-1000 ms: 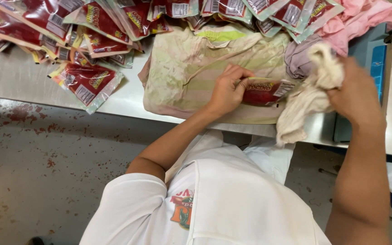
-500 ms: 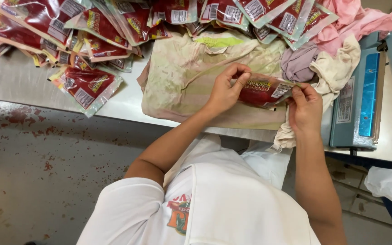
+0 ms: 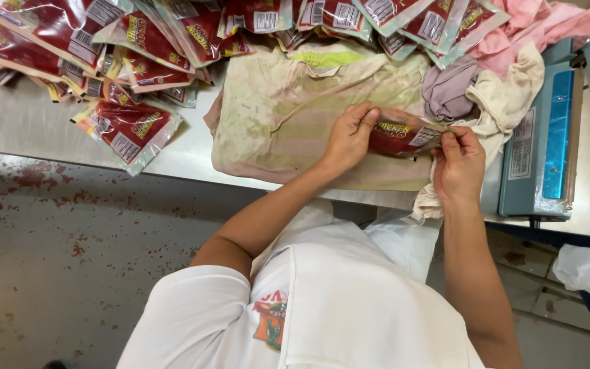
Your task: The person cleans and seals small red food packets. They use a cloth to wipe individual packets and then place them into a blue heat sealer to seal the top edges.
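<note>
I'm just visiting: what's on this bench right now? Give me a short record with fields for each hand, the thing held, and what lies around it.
left hand: grips the left end of the red pouch
right hand: pinches the pouch's right end
red pouch: clear-edged sachet with red filling, held above the stained cloth
stained cloth: spread flat on the steel table
steel table: bears everything
pile of pouches: many alike, heaped at the far left
rags: pink, grey and cream, bunched right of the cloth
blue sealer: at the right edge
</note>
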